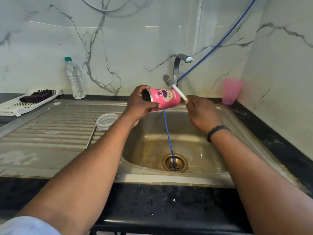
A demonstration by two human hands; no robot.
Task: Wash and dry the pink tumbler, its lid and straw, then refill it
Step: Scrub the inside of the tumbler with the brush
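Observation:
My left hand [140,106] grips the pink tumbler [166,99], which has a cartoon bear face on it. I hold it on its side above the sink basin [169,180], with its open mouth turned left. My right hand [201,112] pinches the end of a white lever [179,93] that sticks out from the tap's valve, just behind the tumbler's base. The clear lid [106,121] lies on the ribbed drainboard to the left. Beside it lies a thin straw [90,134]. I see no water running from the tap [177,65].
A blue hose [169,138] runs from the wall down into the drain. A clear water bottle [74,78] stands at the back left. A pink plastic cup [231,91] stands at the back right corner. A white rack [20,104] holds a dark cloth [37,97] at far left.

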